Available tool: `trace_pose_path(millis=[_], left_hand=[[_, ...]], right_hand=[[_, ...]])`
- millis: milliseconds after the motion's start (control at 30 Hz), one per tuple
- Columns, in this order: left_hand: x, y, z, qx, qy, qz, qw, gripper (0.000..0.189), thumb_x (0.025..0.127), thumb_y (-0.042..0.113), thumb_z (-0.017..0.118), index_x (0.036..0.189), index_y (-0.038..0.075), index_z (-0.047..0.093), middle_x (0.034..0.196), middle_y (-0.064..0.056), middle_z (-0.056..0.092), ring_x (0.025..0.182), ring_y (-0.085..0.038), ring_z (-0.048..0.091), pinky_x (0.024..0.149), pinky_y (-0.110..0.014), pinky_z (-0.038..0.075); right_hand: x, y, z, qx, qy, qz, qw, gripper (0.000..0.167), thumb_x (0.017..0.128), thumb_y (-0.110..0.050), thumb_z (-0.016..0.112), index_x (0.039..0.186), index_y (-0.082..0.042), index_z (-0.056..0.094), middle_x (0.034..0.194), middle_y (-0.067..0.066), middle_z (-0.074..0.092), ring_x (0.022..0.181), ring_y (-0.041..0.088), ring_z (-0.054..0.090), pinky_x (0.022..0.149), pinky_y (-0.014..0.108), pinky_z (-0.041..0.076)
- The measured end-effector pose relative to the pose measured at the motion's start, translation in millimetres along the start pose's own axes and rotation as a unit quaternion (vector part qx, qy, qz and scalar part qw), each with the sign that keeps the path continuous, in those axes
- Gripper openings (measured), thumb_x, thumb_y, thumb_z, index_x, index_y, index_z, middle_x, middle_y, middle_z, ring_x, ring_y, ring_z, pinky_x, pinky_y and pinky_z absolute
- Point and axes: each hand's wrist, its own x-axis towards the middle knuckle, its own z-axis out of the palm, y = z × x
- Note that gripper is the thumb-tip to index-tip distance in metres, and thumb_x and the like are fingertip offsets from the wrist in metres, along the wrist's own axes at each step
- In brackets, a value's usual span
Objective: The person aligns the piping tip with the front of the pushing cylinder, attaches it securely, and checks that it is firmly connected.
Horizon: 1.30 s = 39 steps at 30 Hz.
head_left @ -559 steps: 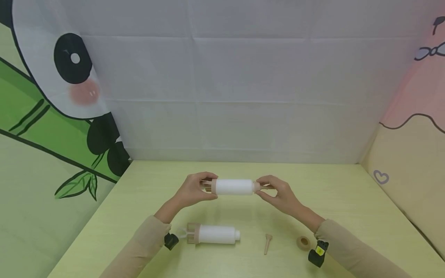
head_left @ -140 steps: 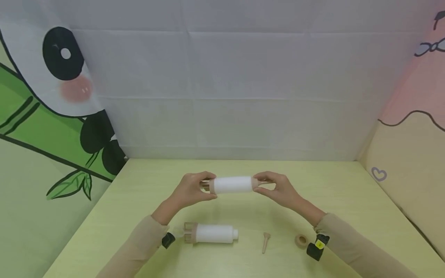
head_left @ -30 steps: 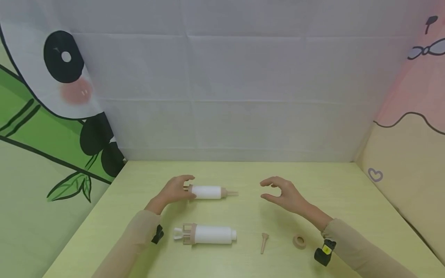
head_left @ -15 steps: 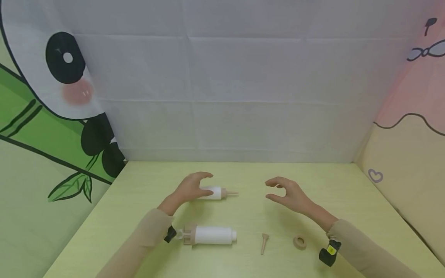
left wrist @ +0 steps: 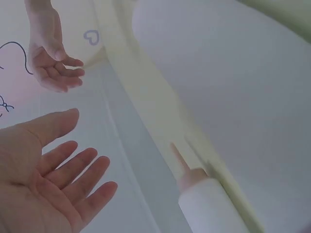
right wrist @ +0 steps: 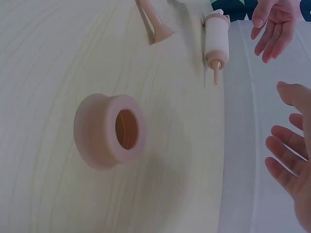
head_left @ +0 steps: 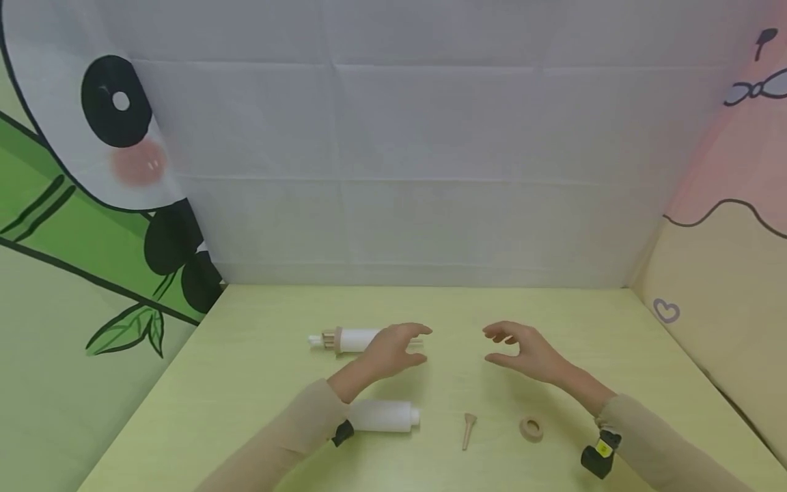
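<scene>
Both hands hover over the table with fingers relaxed and nothing held. My left hand (head_left: 393, 352) is above the tip end of a white-barrelled syringe with tan fittings (head_left: 356, 340), hiding part of it. That syringe lies on its side, its thin tan nozzle (left wrist: 181, 158) attached and pointing right. My right hand (head_left: 529, 352) faces the left one across a gap. Nearer to me lies a second white syringe (head_left: 384, 417), with a short bare tip. My left forearm and wrist camera cover its plunger end.
A loose tan nozzle with a flared end (head_left: 469, 430) lies right of the nearer syringe. Farther right is a tan ring-shaped cap (right wrist: 109, 131). The pale yellow table (head_left: 553, 307) ends at a white cloth backdrop (head_left: 430, 171), with printed side panels.
Earlier both hands held the farther syringe; it now lies on the table, released. Over the last second my left hand has moved right along it. My right hand has shifted slightly right.
</scene>
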Motion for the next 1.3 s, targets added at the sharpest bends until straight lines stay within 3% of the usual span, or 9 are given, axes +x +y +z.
trace_pose_path(millis=[267,533,933,1100,1300], left_hand=[[7.6,28.3,27.4,0.037,-0.026,-0.021,0.9988,0.044,0.081,0.019,0.069,0.122,0.009,0.056,0.120,-0.003,0.058,0.103,-0.018,0.057,0.081,-0.027,0.049],[11.5,45.8,50.1,0.012,-0.065,-0.023,0.9976,0.034,0.080,0.017,0.070,0.112,0.009,0.062,0.111,-0.001,0.063,0.096,-0.015,0.060,0.076,-0.020,0.048],[7.6,51.1,79.2,-0.012,-0.110,-0.025,0.9936,0.036,0.073,0.019,0.076,0.106,0.010,0.065,0.099,0.000,0.067,0.087,-0.010,0.061,0.071,-0.018,0.048],[6.0,53.3,86.4,-0.004,-0.105,-0.026,0.9941,0.026,0.072,0.014,0.073,0.098,0.010,0.068,0.092,0.003,0.067,0.081,-0.006,0.060,0.068,-0.017,0.047],[4.1,56.9,90.3,-0.004,-0.100,-0.050,0.9937,0.020,0.073,0.012,0.073,0.092,0.011,0.068,0.086,0.004,0.066,0.076,-0.005,0.057,0.065,-0.016,0.045]], right_hand=[[-12.0,5.6,-2.0,0.011,-0.065,0.032,0.9973,0.041,0.080,-0.028,0.070,0.113,-0.008,0.057,0.103,0.011,0.062,0.089,0.027,0.059,0.075,0.041,0.050],[-26.8,9.8,-2.3,0.044,-0.138,0.064,0.9874,0.043,0.080,-0.030,0.069,0.111,-0.003,0.057,0.097,0.008,0.060,0.085,0.022,0.057,0.069,0.030,0.049],[-50.4,13.0,4.1,0.102,-0.156,0.089,0.9784,0.037,0.079,-0.028,0.070,0.108,-0.007,0.058,0.090,0.003,0.058,0.077,0.010,0.053,0.064,0.024,0.048],[-56.4,10.4,4.8,0.118,-0.176,0.103,0.9718,0.037,0.077,-0.026,0.072,0.106,-0.006,0.059,0.088,0.005,0.055,0.072,0.007,0.051,0.058,0.023,0.047],[-61.5,7.5,4.1,0.135,-0.189,0.089,0.9686,0.037,0.077,-0.024,0.072,0.105,-0.004,0.058,0.087,0.007,0.055,0.069,0.007,0.050,0.055,0.022,0.046]])
